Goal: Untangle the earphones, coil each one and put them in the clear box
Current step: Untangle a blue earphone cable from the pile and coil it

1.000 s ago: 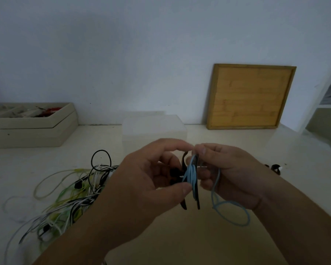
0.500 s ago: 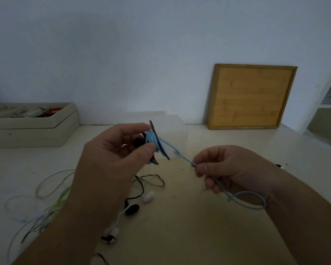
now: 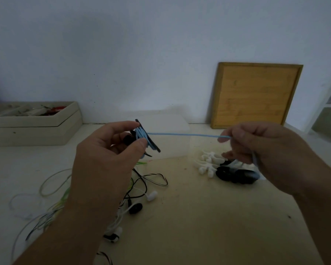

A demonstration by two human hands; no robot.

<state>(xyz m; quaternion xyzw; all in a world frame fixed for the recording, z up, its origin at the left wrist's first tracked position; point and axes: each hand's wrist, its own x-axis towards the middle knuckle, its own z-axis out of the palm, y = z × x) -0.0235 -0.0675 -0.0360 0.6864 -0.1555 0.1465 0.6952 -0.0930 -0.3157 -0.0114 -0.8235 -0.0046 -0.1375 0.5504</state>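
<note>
My left hand [image 3: 105, 157] pinches a black winder [image 3: 151, 143] with light blue earphone cable wrapped around it. From the winder a stretch of the blue cable [image 3: 182, 134] runs taut to my right hand [image 3: 260, 148], which pinches it; the rest hangs blurred under that hand. The clear box [image 3: 172, 123] stands behind the hands near the wall. A tangle of black, white and green earphones [image 3: 138, 190] lies on the table below my left hand.
White winders [image 3: 206, 163] and black winders [image 3: 235, 175] lie under my right hand. A beige organiser tray [image 3: 36, 127] sits at the back left. A bamboo board [image 3: 254, 94] leans on the wall at the back right.
My hands have drawn apart: the left moved up and left with the winder, the right moved right, and the blue cable between them has been pulled straight.
</note>
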